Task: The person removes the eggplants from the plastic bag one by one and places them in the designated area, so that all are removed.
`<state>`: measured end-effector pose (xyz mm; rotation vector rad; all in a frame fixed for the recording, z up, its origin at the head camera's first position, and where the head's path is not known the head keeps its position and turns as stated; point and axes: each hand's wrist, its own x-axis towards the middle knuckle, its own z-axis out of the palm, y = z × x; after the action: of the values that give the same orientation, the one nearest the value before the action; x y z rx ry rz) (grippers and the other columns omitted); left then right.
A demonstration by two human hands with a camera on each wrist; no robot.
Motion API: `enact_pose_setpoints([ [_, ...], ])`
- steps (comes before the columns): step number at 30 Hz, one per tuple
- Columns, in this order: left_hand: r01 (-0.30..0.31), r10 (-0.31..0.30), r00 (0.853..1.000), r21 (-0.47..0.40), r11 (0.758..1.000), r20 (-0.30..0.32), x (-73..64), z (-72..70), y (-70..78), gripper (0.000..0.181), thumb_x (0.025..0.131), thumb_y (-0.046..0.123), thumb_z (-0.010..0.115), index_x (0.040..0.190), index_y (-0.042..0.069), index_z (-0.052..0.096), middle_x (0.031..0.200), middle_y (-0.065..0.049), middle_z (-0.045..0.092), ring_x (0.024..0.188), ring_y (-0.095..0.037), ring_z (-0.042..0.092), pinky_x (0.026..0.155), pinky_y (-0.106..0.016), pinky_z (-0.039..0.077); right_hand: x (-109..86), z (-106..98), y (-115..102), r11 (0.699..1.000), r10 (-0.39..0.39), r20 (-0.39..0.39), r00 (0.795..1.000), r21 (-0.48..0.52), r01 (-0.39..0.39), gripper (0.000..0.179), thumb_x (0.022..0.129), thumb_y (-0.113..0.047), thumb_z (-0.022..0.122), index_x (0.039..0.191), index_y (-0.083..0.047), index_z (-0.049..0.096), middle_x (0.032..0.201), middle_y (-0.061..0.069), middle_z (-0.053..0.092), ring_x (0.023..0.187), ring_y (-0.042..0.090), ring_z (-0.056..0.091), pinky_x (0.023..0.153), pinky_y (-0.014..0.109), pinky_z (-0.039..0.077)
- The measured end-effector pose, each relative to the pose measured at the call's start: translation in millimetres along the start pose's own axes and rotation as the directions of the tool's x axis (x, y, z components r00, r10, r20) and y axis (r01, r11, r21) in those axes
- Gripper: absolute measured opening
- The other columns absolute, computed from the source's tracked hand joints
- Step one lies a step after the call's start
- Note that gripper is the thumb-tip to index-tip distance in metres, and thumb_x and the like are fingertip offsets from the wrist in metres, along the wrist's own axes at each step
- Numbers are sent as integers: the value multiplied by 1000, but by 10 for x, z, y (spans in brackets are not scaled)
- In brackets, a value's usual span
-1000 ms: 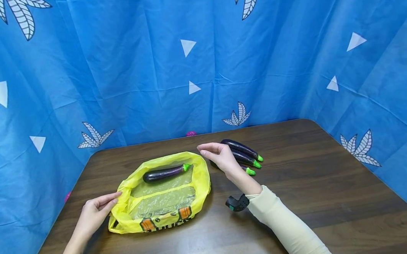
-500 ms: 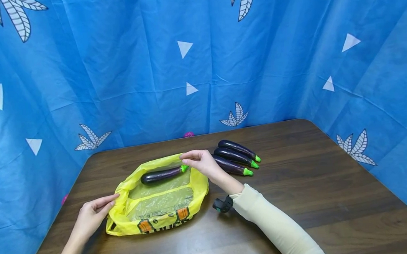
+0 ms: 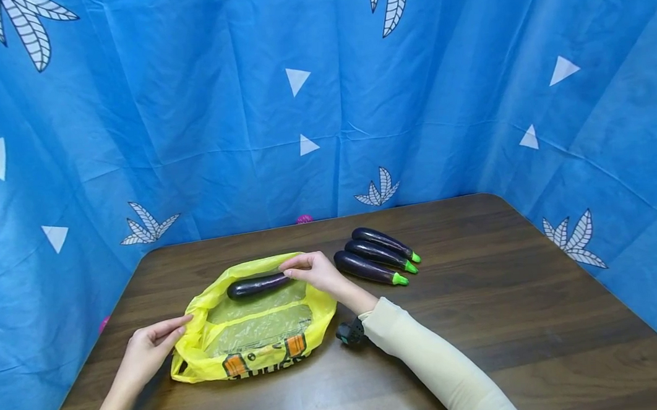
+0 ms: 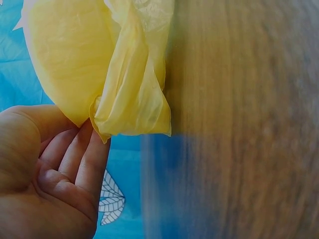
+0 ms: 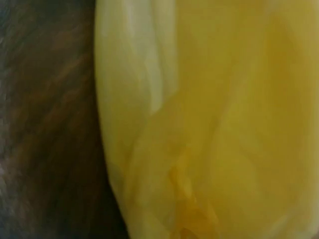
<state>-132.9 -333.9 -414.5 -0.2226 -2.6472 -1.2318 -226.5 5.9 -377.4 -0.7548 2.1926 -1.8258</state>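
Observation:
A yellow plastic bag [image 3: 322, 304] lies with its mouth spread wide on the table, orange and black print on its near side. Inside it rests one dark purple eggplant [image 3: 255, 287]. My left hand [image 3: 149, 350] pinches the bag's left rim between thumb and fingers; the left wrist view shows folded yellow film [image 4: 127, 84] at the fingertips. My right hand [image 3: 318, 273] reaches over the right rim, fingers fairly straight, fingertips at the eggplant's stem end, which they hide. Contact there is unclear. Only blurred yellow film [image 5: 214, 119] fills the right wrist view, without the hand.
Three more eggplants [image 3: 371, 268] with green stems lie side by side right of the bag, behind the right forearm. The brown wooden table [image 3: 507, 319] has a rounded far edge. A blue patterned curtain [image 3: 217, 99] hangs behind and along both sides.
My right hand has moved left and down, from near the three eggplants to over the one in the bag. The left hand still holds the rim. The head view has shifted slightly.

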Motion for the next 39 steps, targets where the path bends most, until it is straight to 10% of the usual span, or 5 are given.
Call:
enact_pose_setpoints([
  [25,-34,34,999,17,999,-11,-29,17,-19,24,92,7,60,111,-7,66,106,-21,64,92,10,53,70,-11,48,238,124,431,918,23,-71,997,-394,-49,25,85,-13,71,109,-9,70,107,0,66,106,15,56,90,26,43],
  [39,-10,11,1000,31,999,-9,-33,15,-1,26,93,12,59,111,-6,66,109,-22,63,93,4,56,69,-11,48,260,116,488,896,8,-74,997,-442,-40,23,83,-15,73,106,-14,72,102,-4,68,94,11,58,81,23,46],
])
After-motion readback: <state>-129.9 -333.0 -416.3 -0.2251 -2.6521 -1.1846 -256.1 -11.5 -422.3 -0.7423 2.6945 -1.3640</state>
